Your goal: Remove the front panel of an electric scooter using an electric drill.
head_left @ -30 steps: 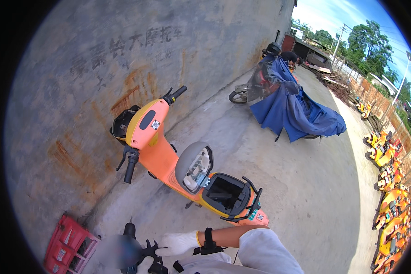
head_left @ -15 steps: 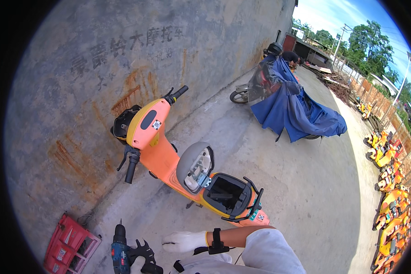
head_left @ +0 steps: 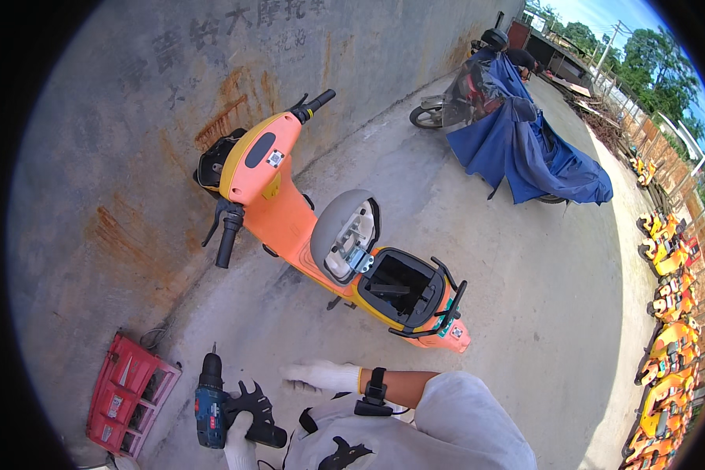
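Observation:
My left hand (head_left: 240, 445), in a white work glove, grips a blue and black cordless drill (head_left: 211, 411), its bit pointing away from me. Against the drill's handle is a black pronged piece (head_left: 249, 401); whether it is a separate thing I cannot tell. My right hand (head_left: 321, 376), also in a white glove, reaches leftward with its fingers stretched out and nothing visible in them. A black strap with a small device (head_left: 374, 393) sits on that wrist. Ahead stands an orange and yellow electric scooter (head_left: 278, 215), its seat (head_left: 333, 235) tipped up over an open black storage compartment (head_left: 399, 286).
A red plastic crate (head_left: 121, 392) lies left of the drill beside the concrete wall (head_left: 133, 141). Farther off, a motorcycle under a blue cover (head_left: 517, 149) stands with a person (head_left: 522, 61) behind it. Several orange and yellow scooters (head_left: 670, 345) line the right side.
My view has shifted, so the scooter's rear, crate and drill appear higher in the picture. Both hands show more fully; the left still grips the drill.

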`<action>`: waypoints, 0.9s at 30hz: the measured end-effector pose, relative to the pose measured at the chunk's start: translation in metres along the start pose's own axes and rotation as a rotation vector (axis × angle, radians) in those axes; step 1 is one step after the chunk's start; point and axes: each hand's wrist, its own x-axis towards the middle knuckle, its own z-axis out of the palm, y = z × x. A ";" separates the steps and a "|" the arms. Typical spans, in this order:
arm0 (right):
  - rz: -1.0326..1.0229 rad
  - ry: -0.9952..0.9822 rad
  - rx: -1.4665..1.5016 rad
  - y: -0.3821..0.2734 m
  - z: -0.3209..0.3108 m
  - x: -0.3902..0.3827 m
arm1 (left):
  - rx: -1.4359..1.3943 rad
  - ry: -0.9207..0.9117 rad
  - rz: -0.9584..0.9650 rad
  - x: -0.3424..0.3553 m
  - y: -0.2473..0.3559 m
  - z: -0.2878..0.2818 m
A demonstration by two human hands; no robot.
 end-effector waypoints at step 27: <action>-0.017 0.287 -0.175 0.025 -0.104 -0.016 | 0.301 0.552 -0.356 -0.017 -0.082 -0.084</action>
